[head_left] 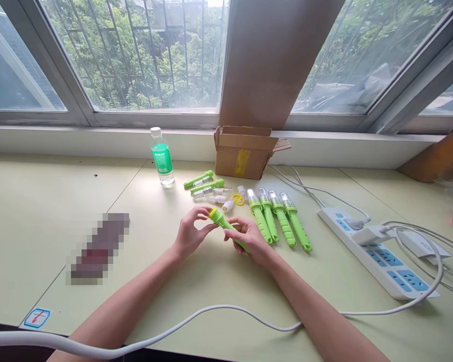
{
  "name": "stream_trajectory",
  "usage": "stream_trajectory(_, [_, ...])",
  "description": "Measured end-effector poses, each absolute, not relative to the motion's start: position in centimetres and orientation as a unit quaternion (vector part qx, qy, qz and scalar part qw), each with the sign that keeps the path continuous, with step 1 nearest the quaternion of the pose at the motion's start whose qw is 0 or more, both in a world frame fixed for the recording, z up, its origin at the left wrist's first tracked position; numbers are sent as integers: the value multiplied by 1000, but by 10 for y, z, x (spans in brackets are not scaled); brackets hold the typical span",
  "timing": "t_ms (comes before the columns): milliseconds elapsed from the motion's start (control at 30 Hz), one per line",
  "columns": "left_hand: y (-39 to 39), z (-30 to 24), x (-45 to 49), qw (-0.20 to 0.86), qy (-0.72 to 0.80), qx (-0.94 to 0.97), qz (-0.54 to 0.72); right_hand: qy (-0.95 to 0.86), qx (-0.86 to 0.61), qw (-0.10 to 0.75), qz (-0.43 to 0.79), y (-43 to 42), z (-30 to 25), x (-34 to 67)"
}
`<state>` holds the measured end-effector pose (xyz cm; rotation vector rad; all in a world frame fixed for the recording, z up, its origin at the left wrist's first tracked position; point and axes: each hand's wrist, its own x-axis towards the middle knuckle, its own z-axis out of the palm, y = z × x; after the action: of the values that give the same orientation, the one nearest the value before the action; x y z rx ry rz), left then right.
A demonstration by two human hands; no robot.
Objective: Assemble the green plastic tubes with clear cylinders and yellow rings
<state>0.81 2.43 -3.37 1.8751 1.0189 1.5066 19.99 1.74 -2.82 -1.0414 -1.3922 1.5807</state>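
My right hand [249,239] wraps round the lower part of a green plastic handle [223,221], shaped like a flashlight body. A yellow ring [214,213] sits at the handle's upper left end. The fingertips and thumb of my left hand [192,230] close about that ringed end; their exact contact is partly hidden. Just beyond the hands lie loose yellow rings [238,199], a small white part [228,205] and a clear tube [222,191]. To the right, several green sticks with clear caps [278,216] lie side by side. More green handles [207,186] rest at the back.
A water bottle [162,158] and an open cardboard box [243,153] stand near the windowsill. A white power strip [377,256] with plugs lies to the right. One white cable [226,307] crosses the table's front by my forearms. A blurred dark object [100,249] lies left.
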Motion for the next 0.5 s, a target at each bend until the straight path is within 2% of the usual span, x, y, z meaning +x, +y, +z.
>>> stream_trajectory(500, [23,-31,8,243,389,699,548,-541,-388,376,644,13,-21,197])
